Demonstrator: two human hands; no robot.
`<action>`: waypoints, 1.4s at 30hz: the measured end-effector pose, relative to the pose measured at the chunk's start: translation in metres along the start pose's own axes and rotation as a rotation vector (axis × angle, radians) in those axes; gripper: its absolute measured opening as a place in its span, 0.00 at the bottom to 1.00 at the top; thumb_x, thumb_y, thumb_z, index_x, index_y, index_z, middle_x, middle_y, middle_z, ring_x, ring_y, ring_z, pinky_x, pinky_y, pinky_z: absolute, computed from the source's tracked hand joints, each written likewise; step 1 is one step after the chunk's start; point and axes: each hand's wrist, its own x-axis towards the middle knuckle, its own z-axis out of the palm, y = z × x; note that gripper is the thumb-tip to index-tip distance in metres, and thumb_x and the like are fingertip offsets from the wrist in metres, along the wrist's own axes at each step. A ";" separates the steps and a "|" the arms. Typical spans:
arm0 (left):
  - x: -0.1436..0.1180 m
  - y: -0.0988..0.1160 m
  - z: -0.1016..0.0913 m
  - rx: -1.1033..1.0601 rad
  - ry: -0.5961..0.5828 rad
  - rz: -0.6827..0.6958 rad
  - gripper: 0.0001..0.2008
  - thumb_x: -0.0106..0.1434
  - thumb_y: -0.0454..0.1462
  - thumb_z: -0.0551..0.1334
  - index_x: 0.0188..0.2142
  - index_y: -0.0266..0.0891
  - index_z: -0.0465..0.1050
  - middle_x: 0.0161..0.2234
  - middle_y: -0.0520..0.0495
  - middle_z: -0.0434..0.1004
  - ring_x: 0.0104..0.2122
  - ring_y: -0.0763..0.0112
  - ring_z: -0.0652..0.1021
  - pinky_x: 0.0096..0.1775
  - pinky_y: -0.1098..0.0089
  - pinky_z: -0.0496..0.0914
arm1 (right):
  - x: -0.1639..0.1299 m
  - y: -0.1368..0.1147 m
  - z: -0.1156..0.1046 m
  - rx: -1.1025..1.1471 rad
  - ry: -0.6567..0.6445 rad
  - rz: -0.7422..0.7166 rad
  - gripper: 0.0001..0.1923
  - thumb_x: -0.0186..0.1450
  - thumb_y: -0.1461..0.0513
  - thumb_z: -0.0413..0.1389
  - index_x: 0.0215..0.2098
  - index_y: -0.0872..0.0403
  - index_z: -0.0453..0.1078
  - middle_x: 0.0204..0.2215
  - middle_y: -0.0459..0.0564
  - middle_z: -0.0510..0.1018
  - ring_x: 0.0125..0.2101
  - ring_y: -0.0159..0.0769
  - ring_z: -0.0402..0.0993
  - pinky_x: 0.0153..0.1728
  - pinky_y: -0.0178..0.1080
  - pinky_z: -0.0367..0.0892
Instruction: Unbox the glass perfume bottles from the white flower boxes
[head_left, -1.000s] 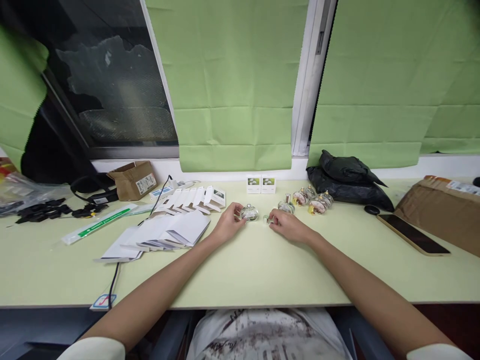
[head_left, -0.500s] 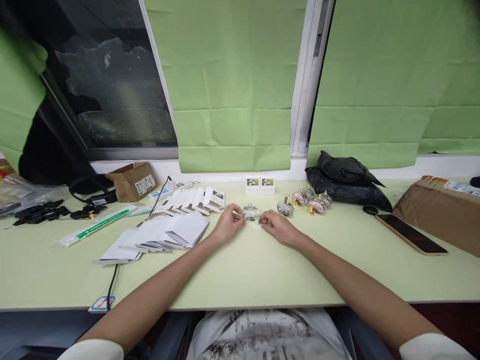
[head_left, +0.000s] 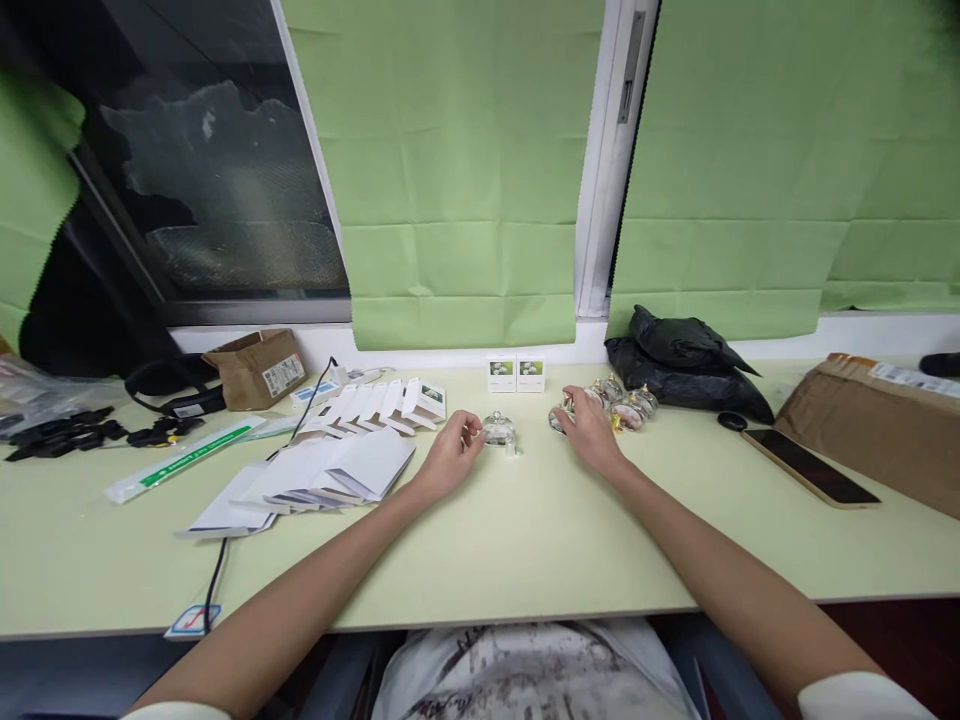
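Note:
My left hand (head_left: 452, 457) pinches a small clear glass bottle (head_left: 498, 430) that stands on the pale green table (head_left: 525, 540). A tiny clear cap (head_left: 514, 450) lies loose on the table just right of that bottle. My right hand (head_left: 592, 432) is stretched to a cluster of small round bottles (head_left: 626, 408) near the window sill. Its fingertips touch the nearest one (head_left: 557, 419), with the fingers loosely spread. Two small white boxes with green pictures (head_left: 515, 373) stand behind the clear bottle.
Flat white carton blanks (head_left: 315, 470) and a row of folded cartons (head_left: 382, 403) lie to the left. Black bags (head_left: 682, 365), a phone (head_left: 808, 466) and a brown parcel (head_left: 885, 420) sit right. A brown box (head_left: 259, 368), cables and black parts are far left.
My right hand set the tiny cap down beside the clear bottle, then moved right and back to the bottle cluster. My left hand stayed on the clear bottle.

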 end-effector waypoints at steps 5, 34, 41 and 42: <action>-0.008 0.019 -0.003 -0.009 -0.017 0.057 0.08 0.73 0.43 0.58 0.44 0.42 0.67 0.36 0.51 0.71 0.33 0.71 0.70 0.35 0.70 0.65 | -0.005 -0.008 -0.006 0.077 -0.074 -0.091 0.15 0.75 0.58 0.45 0.54 0.53 0.67 0.47 0.57 0.78 0.48 0.51 0.72 0.50 0.49 0.64; -0.025 0.035 0.006 -0.044 -0.394 0.047 0.19 0.66 0.50 0.66 0.47 0.37 0.75 0.27 0.56 0.66 0.27 0.73 0.65 0.29 0.71 0.59 | -0.046 -0.074 -0.026 0.527 -0.329 -0.456 0.12 0.77 0.59 0.50 0.56 0.46 0.68 0.45 0.52 0.76 0.48 0.42 0.71 0.50 0.45 0.68; -0.024 0.031 0.006 -0.052 -0.400 0.071 0.21 0.66 0.50 0.66 0.50 0.37 0.75 0.28 0.55 0.66 0.27 0.73 0.64 0.30 0.71 0.59 | -0.046 -0.077 -0.022 0.536 -0.296 -0.482 0.13 0.77 0.60 0.47 0.57 0.46 0.67 0.46 0.52 0.75 0.48 0.42 0.72 0.50 0.45 0.68; -0.023 0.031 0.006 -0.047 -0.401 0.069 0.20 0.66 0.50 0.66 0.49 0.37 0.75 0.28 0.55 0.65 0.27 0.73 0.64 0.30 0.71 0.59 | -0.044 -0.078 -0.024 0.553 -0.270 -0.467 0.13 0.78 0.59 0.47 0.57 0.46 0.67 0.46 0.52 0.75 0.48 0.42 0.72 0.50 0.45 0.69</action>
